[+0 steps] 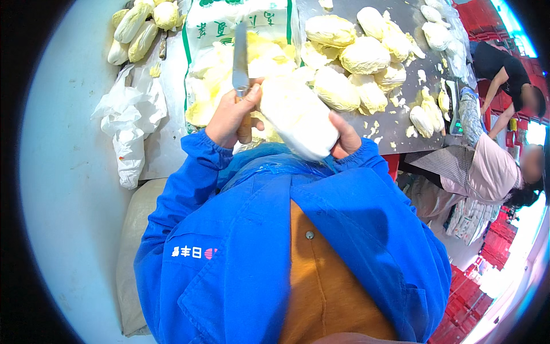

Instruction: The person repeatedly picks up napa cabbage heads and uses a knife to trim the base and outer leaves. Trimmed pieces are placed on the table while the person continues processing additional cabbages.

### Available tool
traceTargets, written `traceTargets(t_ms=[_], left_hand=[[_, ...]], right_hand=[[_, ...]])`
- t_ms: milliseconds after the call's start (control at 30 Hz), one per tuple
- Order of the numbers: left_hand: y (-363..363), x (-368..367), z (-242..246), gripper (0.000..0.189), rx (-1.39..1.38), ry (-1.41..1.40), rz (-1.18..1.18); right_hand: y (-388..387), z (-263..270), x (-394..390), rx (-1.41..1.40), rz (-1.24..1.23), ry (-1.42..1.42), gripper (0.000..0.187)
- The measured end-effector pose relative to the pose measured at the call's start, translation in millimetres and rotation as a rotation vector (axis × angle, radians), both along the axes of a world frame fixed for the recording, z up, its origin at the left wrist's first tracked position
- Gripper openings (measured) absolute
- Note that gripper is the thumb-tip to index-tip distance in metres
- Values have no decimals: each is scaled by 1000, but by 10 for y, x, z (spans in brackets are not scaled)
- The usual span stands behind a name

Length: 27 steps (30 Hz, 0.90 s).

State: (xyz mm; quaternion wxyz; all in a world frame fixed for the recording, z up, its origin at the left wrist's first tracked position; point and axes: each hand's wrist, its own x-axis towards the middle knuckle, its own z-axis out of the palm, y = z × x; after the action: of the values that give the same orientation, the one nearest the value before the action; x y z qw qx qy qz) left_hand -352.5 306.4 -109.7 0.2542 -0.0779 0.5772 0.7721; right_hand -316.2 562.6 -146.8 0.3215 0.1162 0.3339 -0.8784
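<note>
My left hand (234, 112) grips a knife by its wooden handle (245, 129). The steel blade (240, 56) points up and away from me. In my right hand (345, 136) lies a peeled napa cabbage (296, 114), cupped at its white lower end and held at a slant before my waist. Its upper left side is close to my left fingers; whether they touch it I cannot tell. Under and beyond both hands, loose yellow cabbage leaves (210, 77) fill a white plastic sack (215, 32) with green printing.
Several napa cabbages (365, 55) are heaped on the metal table (399, 122) to the right, among leaf scraps. More cabbages (142, 41) and a crumpled white plastic bag (133, 124) lie at left. A digital scale (453, 107) stands near two people (494, 167) at far right.
</note>
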Motion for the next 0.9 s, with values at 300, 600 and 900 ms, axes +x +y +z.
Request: traceTargets(t_ms=[300,600,900], left_hand=[[45,9,-152,47,-17,95,-120],[100,36,-30,50,-109,66,-36],[-356,-130,50,31,-192,55,138]], right_hand=[[-66,62,150,-23,33,44,76],[-143,-72,103,542,-116,379,65],[-105,-7,49,68,-236,-99,70]])
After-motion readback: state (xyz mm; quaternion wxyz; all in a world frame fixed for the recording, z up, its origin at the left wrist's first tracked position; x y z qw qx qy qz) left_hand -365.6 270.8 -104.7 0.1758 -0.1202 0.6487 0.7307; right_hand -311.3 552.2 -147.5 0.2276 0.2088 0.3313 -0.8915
